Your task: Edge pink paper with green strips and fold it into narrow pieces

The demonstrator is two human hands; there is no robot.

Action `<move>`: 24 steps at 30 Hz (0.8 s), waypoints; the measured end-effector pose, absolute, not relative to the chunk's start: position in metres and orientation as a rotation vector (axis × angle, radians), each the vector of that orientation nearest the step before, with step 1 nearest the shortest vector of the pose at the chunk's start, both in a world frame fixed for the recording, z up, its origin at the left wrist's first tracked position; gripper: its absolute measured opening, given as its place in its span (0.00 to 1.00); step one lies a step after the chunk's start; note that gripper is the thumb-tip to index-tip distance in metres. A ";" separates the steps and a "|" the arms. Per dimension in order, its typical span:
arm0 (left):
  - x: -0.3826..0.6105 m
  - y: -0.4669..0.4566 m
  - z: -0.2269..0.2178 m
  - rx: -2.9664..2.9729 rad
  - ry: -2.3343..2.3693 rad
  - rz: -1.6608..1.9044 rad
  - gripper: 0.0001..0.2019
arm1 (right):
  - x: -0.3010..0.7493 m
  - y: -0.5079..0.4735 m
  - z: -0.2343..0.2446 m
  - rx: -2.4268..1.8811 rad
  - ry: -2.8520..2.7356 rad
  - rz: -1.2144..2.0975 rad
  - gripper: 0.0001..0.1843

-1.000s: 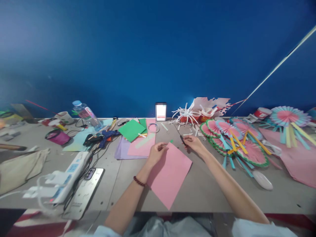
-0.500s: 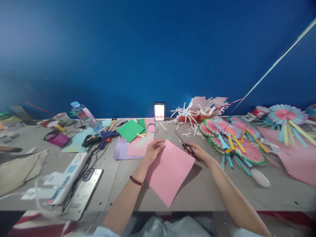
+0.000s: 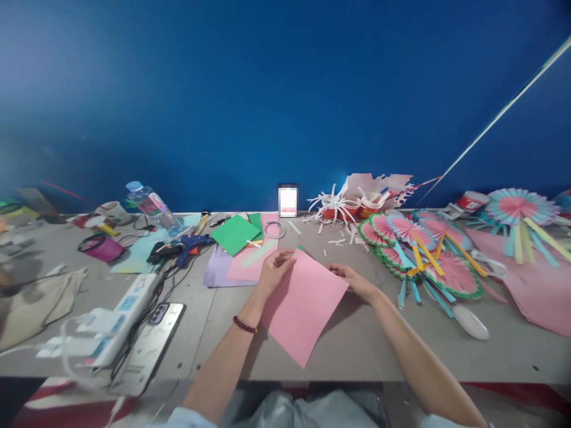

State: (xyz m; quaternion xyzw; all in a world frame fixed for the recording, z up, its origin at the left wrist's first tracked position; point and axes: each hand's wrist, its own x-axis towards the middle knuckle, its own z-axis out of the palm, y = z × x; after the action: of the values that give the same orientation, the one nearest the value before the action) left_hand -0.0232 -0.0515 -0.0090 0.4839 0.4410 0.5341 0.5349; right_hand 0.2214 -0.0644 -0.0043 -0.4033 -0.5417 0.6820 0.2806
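Note:
My left hand (image 3: 274, 273) pinches the upper left edge of a square sheet of pink paper (image 3: 306, 312), which hangs tilted over the table with one corner pointing toward me. A small piece of green paper (image 3: 300, 248) shows at its top corner, beside my left fingertips. At the sheet's right corner is my right hand (image 3: 354, 280), its fingers curled around scissors. The sheet hides most of the scissors; only a thin dark part shows along its upper edge.
Green paper (image 3: 234, 233) and purple sheets (image 3: 216, 267) lie left of centre. A glue gun (image 3: 191, 246), power strip (image 3: 127, 318), phone (image 3: 154, 342) and bottle (image 3: 154, 205) stand further left. Pleated paper fans (image 3: 450, 273) and a white oval object (image 3: 471, 322) are at right.
My right hand has moved left with the scissors, which have passed from plain view to mostly behind the pink sheet. The sheet and my left hand have shifted slightly up and left.

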 end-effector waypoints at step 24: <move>-0.021 -0.053 -0.008 1.281 1.140 1.227 0.17 | 0.219 -0.059 -0.013 -1.152 -1.440 1.799 0.25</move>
State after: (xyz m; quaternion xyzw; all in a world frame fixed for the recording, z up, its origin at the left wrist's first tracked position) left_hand -0.0207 -0.0534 -0.0079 0.5281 0.4702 0.5060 0.4939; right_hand 0.2193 -0.0590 -0.0135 -0.4293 -0.5367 0.6706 0.2792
